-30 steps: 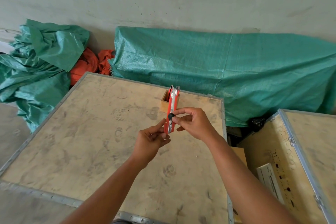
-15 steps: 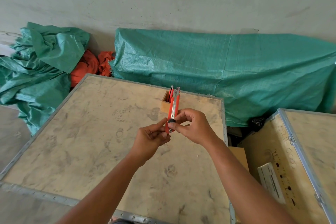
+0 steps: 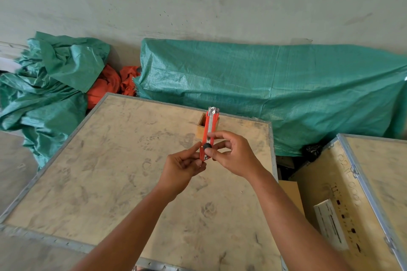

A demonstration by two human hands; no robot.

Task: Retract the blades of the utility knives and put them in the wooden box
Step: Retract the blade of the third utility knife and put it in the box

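I hold a red utility knife (image 3: 208, 130) upright over the crate top, its metal tip pointing away from me. My left hand (image 3: 184, 166) pinches the knife's lower end. My right hand (image 3: 233, 155) grips its middle, thumb and finger on the black slider knob. No blade shows past the metal tip. Right behind the knife stands the small wooden box (image 3: 200, 126) near the crate's far edge; the knife hides most of what is inside it.
A large plywood crate (image 3: 110, 171) with metal edging serves as the work surface. A second crate (image 3: 363, 193) stands to the right with a gap between. Green tarpaulins (image 3: 275, 86) and orange cloth (image 3: 110, 86) lie along the wall behind.
Both hands have stayed in nearly the same place holding the knife. My right thumb and finger have shifted down the handle with the black slider.
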